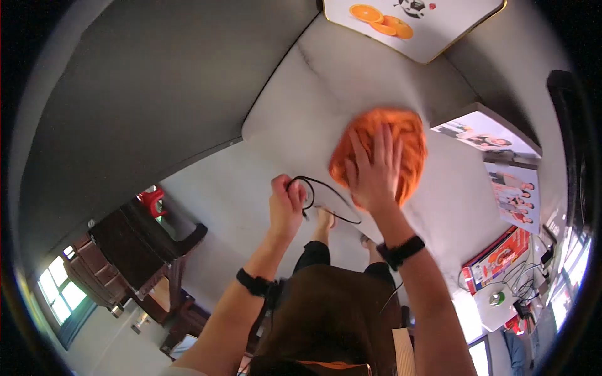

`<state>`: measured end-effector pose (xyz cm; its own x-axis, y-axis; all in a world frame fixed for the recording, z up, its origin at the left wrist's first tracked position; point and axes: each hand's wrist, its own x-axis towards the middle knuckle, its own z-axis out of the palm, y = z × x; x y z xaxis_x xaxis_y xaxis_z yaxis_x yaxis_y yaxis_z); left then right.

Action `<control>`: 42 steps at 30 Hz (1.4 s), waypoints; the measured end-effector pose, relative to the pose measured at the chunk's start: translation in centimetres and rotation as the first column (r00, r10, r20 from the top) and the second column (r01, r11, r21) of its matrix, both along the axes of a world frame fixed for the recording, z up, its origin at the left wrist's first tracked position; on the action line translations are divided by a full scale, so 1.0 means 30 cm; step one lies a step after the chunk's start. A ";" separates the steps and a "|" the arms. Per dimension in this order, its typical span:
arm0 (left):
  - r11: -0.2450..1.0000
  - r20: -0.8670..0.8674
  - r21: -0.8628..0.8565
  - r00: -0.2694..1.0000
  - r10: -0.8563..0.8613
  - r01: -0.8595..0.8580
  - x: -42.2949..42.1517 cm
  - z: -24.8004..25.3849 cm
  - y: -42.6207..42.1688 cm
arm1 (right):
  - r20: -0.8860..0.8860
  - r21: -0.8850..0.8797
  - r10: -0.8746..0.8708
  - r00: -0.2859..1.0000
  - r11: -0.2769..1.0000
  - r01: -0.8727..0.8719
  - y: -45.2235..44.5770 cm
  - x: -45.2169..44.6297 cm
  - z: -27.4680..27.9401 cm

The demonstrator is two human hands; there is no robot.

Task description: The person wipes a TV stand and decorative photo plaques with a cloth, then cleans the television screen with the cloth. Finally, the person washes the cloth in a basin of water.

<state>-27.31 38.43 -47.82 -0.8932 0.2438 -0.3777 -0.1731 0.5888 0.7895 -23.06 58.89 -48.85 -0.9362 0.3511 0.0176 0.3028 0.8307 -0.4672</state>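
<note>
The left hand (287,199) grips a looped black cable (326,186), its held part hidden by the fingers. The right hand (374,170) presses with fingers spread on an orange cloth (411,147) on the marbled surface (301,119), covering its middle. A fruit-printed board (433,28) is cut off above; tangled wires (523,279) blur at right.

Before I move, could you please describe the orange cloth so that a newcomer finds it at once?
On the pale marbled surface, look left of the two photo panels in the picture. The orange cloth lies bunched under the right hand. Unlike those flat panels, it is wrinkled fabric.
</note>
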 end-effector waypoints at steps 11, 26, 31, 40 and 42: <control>0.912 0.339 0.213 0.902 0.269 -0.352 0.065 0.273 -0.261 | 0.014 0.297 -0.107 0.994 0.950 0.098 -0.106 -0.633 -0.031; 0.936 -0.509 -0.303 0.800 -0.318 0.179 -0.527 0.503 0.414 | 0.021 -0.065 0.456 0.890 0.889 -0.454 -0.111 0.427 0.002; 0.694 -0.551 -0.671 0.453 -0.701 0.259 -0.636 0.637 0.716 | 0.044 0.045 0.154 0.987 0.987 -0.156 0.046 0.552 -0.016; 0.689 -0.536 -0.664 0.456 -0.710 0.291 -0.661 0.719 0.866 | -0.059 0.064 -0.067 0.996 0.995 0.071 0.151 -0.129 -0.032; 0.679 -0.524 -0.667 0.455 -0.720 0.307 -0.676 0.720 0.863 | -0.218 0.088 -0.161 0.963 0.979 0.183 0.164 -0.175 -0.058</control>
<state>-47.60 64.32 -26.23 -0.6475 0.7548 0.1051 0.7618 0.6374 0.1162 -28.31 63.83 -50.60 -0.8333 0.4919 0.2521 0.3506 0.8230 -0.4469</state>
